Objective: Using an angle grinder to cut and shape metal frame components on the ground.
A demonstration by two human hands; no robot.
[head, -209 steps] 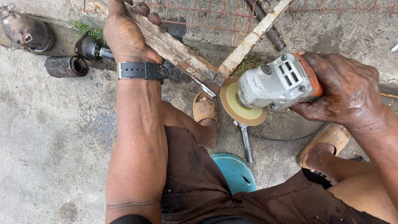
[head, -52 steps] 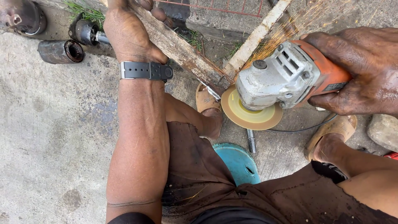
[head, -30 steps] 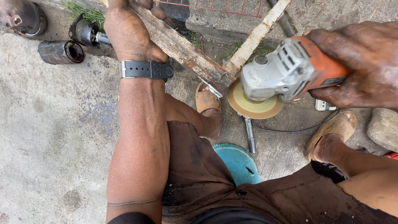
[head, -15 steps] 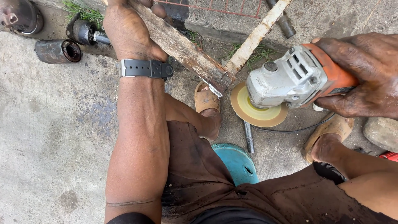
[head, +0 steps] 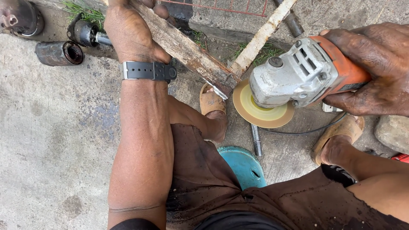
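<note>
Left hand (head: 132, 36) clamped round rusty angle bar (head: 187, 53), right hand (head: 375, 68) wrapped round angle grinder (head: 298, 76), disc (head: 260, 113) just beside bar's end above sandalled foot (head: 213, 108); risked kickback toward foot, judging by closeness.

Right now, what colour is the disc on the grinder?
Yellow, with a tan rim, on the grinder disc; seen in the head view.

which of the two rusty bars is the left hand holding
The darker, wider bar that slants down from the upper left, gripped by the left hand. The paler, thinner bar slants in from the upper right and no hand touches it.
</note>
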